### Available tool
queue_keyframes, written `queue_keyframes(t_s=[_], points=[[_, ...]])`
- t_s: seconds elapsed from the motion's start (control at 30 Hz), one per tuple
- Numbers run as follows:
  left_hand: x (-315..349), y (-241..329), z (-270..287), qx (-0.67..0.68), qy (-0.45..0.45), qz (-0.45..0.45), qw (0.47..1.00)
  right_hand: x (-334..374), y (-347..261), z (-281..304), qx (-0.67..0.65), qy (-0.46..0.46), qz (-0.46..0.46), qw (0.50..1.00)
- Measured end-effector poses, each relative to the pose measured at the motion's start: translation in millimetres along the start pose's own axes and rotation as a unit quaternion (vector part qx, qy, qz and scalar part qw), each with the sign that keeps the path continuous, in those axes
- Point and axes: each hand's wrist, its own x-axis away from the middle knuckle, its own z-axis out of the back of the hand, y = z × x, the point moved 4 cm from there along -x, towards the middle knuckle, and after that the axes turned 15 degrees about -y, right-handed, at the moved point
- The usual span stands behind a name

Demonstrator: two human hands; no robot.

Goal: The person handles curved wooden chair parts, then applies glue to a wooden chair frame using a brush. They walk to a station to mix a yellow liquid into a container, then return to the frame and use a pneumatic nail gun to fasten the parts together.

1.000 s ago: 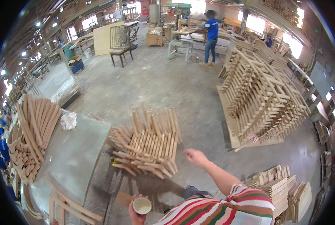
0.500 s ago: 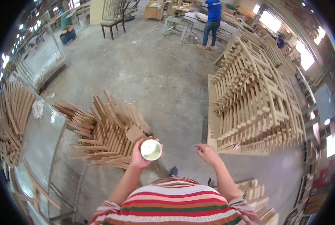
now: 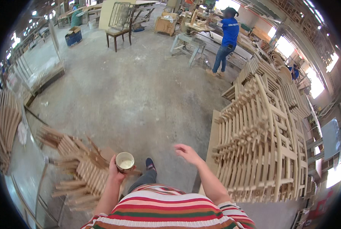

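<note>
A round cup (image 3: 125,162) with a pale inside and a darker outer wall sits in my left hand (image 3: 115,171). My fingers wrap around its side, and its mouth faces up. Something pale lies at the bottom, too indistinct to name. My right hand (image 3: 187,153) hovers over the concrete floor with nothing in it, fingers loosely stretched toward the left. Below and left of the cup is a pile of wooden chair parts (image 3: 89,173), partly smeared by motion. One dark shoe (image 3: 150,164) of mine is on the floor between my hands.
Tall stacked wooden chair frames (image 3: 254,141) stand close on the right. Glass-like sheets (image 3: 37,160) and curved wooden slats (image 3: 5,126) are at the left. Ahead are a dark chair (image 3: 119,32), a blue bin (image 3: 73,37), a workbench (image 3: 187,44) and a person in blue (image 3: 227,40).
My view has shifted forward over the floor, and the stacks now sit lower in it. The cup has moved left in the picture with my left hand; my right hand reaches further left.
</note>
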Motion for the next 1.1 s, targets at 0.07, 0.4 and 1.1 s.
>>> queue_keyframes(t_s=[0.07,0.4,1.1], points=[[-66,33,-27,-0.015,-0.002,0.012,1.000,-12,66,64,0.131,0.121,-0.057,0.982],[-411,126,-218,-0.152,-0.106,0.049,0.981,4,208,160,-0.063,0.054,-0.565,0.821],[-874,475,-257,-0.046,0.068,-0.149,0.985,-918,-26,751,0.049,0.147,-0.040,0.987]])
